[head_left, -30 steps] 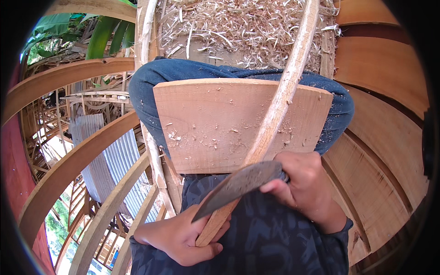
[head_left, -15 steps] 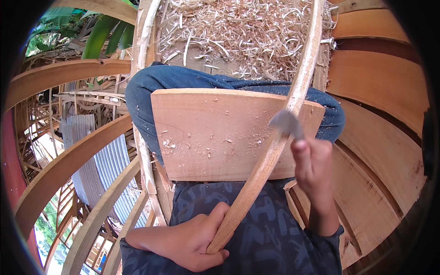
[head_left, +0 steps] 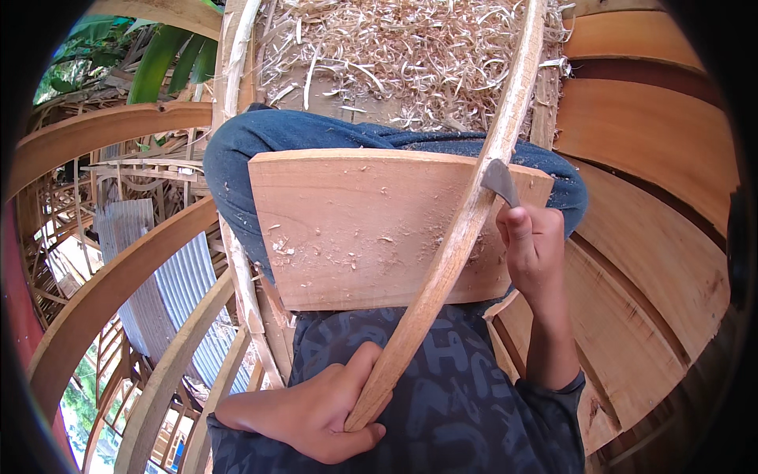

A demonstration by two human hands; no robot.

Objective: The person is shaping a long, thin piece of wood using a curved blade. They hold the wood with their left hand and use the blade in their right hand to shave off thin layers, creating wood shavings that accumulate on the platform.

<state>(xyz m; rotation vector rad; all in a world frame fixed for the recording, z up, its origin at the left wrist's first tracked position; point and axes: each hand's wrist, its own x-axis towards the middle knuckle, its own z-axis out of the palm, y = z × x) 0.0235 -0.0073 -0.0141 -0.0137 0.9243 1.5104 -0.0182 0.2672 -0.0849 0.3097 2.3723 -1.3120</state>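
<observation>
A long pale wooden pole (head_left: 442,272) runs slantwise from my lap to the far right, lying across a board. My left hand (head_left: 335,407) is closed round its near end, against my shirt. In my right hand (head_left: 534,249) is a cutting tool with a grey metal blade (head_left: 499,182); the fist hides its handle, and its exact kind is unclear. The blade rests against the pole's right side near the board's far edge. Under the pole, the flat wooden board (head_left: 371,229) lies on my crossed legs, with small chips scattered on it.
Curly wood shavings (head_left: 418,63) heap up beyond my knees. Curved wooden ribs (head_left: 118,284) rise on the left, with corrugated metal sheets (head_left: 185,276) and scrap wood beyond them. Wide planks (head_left: 643,221) form a curved wall on the right.
My right hand has moved the blade a little farther away along the pole; it was blurred and now looks sharp. My left hand keeps its grip on the near end.
</observation>
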